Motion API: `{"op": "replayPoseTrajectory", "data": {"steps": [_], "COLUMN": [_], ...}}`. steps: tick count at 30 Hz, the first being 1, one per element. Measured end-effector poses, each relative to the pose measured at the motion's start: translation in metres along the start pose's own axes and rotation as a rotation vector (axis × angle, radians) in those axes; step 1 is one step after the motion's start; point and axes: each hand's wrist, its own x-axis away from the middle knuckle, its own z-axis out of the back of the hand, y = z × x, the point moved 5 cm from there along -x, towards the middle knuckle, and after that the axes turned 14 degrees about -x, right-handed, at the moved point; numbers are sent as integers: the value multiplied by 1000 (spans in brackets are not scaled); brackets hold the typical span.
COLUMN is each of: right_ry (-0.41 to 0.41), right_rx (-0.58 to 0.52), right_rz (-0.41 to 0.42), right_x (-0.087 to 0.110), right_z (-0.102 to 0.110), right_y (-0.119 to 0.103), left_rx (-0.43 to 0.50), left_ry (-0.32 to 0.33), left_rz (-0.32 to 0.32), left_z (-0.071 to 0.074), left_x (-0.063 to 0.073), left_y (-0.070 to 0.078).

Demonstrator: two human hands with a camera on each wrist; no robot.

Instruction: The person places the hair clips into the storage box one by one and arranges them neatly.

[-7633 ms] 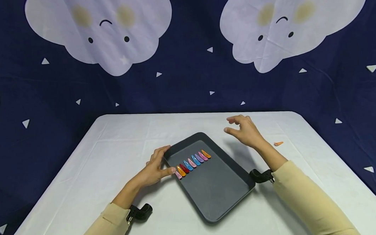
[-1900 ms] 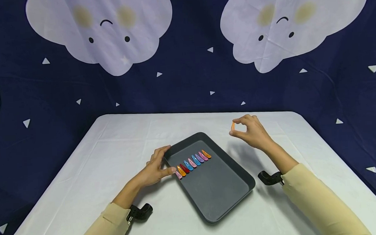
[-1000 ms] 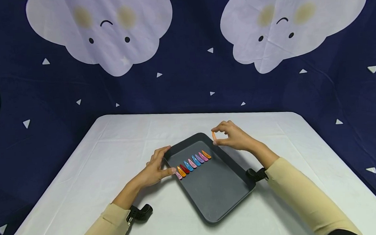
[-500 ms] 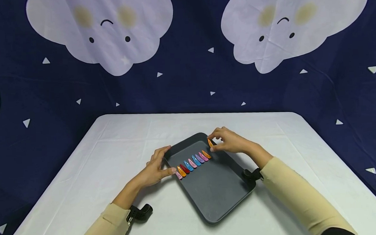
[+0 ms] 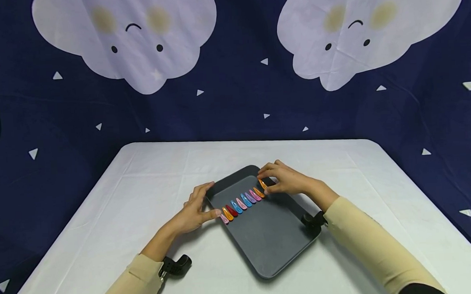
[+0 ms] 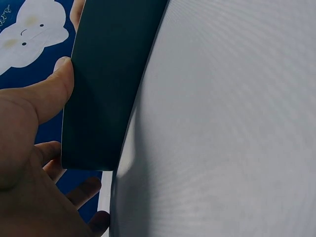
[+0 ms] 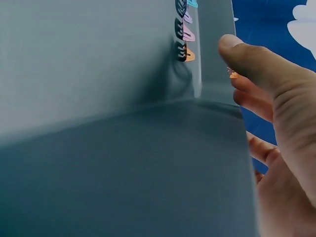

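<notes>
A dark grey baking tray (image 5: pixel 272 238) lies slanted on the table. My left hand (image 5: pixel 191 213) grips its left corner; the left wrist view has the thumb of this hand (image 6: pixel 24 138) on the wall of the tray (image 6: pixel 103 89) and fingers round the end. Between thumb and fingertips, my right hand (image 5: pixel 285 180) pinches an orange snap hair clip (image 5: pixel 262 183) inside the tray's far corner. Whether that clip touches the tray is unclear. Beside it runs a diagonal row of several coloured hair clips (image 5: pixel 245 199), ending in an orange clip (image 7: pixel 189 54).
A white cloth covers the table (image 5: pixel 160 168). Behind hangs a navy curtain (image 5: pixel 233 111) with cloud shapes. The tray's raised rim (image 5: pixel 234 244) borders the clips. Black wrist cameras (image 5: pixel 177 265) sit below both hands.
The orange clip that lay on the table at right was picked up by my right hand and carried left, then down into the tray beside the row. The left hand stayed put.
</notes>
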Motion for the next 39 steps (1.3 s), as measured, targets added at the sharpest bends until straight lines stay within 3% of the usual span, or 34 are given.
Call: {"op": "replayPoseTrajectory", "data": {"steps": [7, 15, 23, 39], "right_ry": [-31, -6, -66, -132], "right_rx": [13, 22, -19, 20], "right_rz": [-21, -33, -122, -150], "right_x": [2, 2, 0, -1], "right_z": [-4, -7, -8, -5], "right_y": [6, 12, 18, 10], "left_rx": [-2, 4, 10, 17], "left_ry": [-4, -7, -6, -9], "left_rz": [5, 10, 10, 8], "left_z": [0, 0, 0, 0], "left_x": [0, 0, 0, -1], "left_y": [1, 0, 1, -1]}}
